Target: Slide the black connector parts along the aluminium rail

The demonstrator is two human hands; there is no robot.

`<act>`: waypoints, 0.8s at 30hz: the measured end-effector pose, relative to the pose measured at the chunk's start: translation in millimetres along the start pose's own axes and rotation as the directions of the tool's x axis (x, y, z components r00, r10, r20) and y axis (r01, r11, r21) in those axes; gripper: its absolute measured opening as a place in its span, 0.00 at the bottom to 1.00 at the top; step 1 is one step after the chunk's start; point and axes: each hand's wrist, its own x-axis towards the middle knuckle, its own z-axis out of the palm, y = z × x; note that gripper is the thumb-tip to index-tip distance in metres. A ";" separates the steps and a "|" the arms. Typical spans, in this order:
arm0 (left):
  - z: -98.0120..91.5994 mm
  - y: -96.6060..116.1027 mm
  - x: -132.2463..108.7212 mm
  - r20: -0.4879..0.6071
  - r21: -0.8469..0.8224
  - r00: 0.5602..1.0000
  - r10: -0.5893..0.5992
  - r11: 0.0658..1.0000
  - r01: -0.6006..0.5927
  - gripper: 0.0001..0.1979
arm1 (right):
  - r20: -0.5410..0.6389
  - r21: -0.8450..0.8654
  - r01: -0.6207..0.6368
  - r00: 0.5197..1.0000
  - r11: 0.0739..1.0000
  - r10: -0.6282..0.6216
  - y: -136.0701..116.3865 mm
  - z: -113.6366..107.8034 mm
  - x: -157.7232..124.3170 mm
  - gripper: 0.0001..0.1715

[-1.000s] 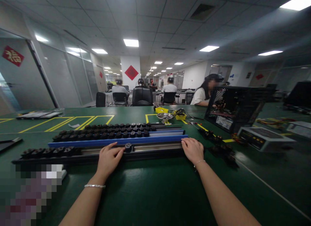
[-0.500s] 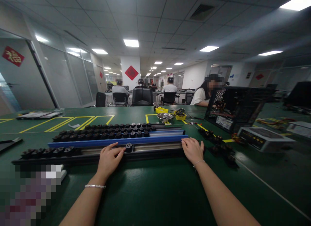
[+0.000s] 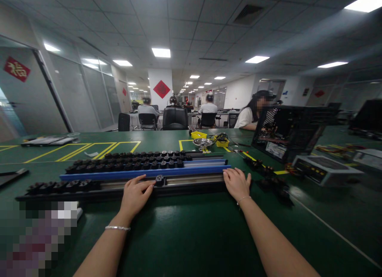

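Several long rails lie side by side on the green table, one of them blue. Rows of small black knob-like parts sit along the rails. My left hand rests on the nearest rail, fingers extended toward a single black part and touching or nearly touching it. My right hand lies flat with fingers spread at the right end of the rails. A bracelet is on each wrist.
An open black computer case and a grey power supply stand at the right, with loose black parts in front. Yellow bins and a metal bowl sit behind. A person sits across the table; others are seated farther back.
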 end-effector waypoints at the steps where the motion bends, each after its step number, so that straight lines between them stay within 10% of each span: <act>1: -0.1 0.4 -0.1 0.000 0.001 1.000 0.002 1.000 -0.002 0.15 | 0.002 -0.002 -0.002 1.000 1.000 0.002 -0.1 0.0 0.0 0.22; 24: -1.2 4.5 -0.2 0.046 -0.050 0.998 0.042 0.998 -0.040 0.16 | 0.002 0.012 -0.013 1.000 1.000 0.013 -0.1 -0.3 0.1 0.22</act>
